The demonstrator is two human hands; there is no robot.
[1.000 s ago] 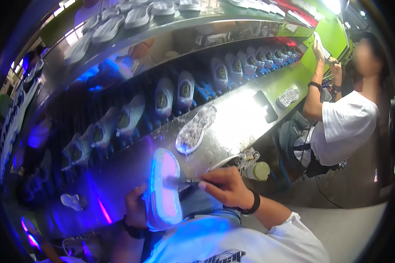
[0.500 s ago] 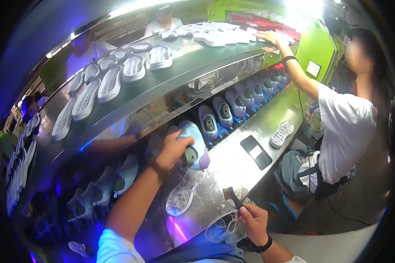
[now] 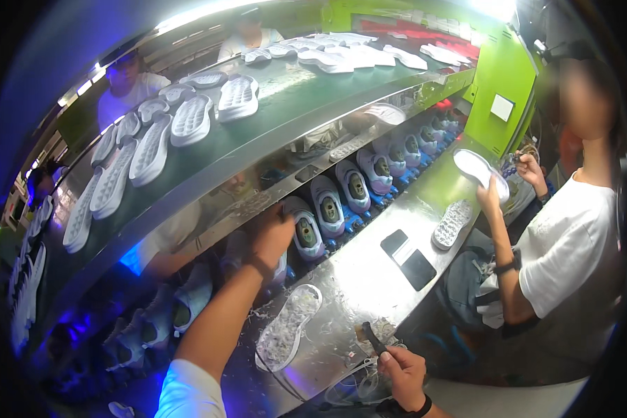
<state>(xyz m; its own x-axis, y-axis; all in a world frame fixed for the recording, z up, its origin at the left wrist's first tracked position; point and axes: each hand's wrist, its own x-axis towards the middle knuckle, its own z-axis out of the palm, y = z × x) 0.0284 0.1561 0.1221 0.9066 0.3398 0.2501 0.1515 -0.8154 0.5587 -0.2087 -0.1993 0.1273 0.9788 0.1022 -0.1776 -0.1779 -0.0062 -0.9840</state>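
Note:
My left hand (image 3: 272, 237) reaches to the row of shoes under the raised belt, its fingers closed at the side of a pale blue shoe upper (image 3: 308, 237) with a dark green last in it. Its fingertips are partly hidden there. In my right hand (image 3: 403, 373), low over the bench edge, is a small brush (image 3: 373, 338) with a black handle and tan bristles, pointing up and left. Between my arms a white shoe sole (image 3: 290, 327), specked with grey bits, lies on the metal bench (image 3: 348, 279).
More uppers on lasts (image 3: 377, 174) line the bench's back. Several white soles (image 3: 191, 120) lie on the green belt (image 3: 285, 115). A phone (image 3: 407, 259) and another sole (image 3: 453, 224) rest rightward. At right, a co-worker's hand (image 3: 493, 198) holds a white sole (image 3: 481, 171).
My left hand has lowered the pale upper from above the bench into the row. My right hand still holds the brush. The co-worker's arm has come back from the belt, now with a sole.

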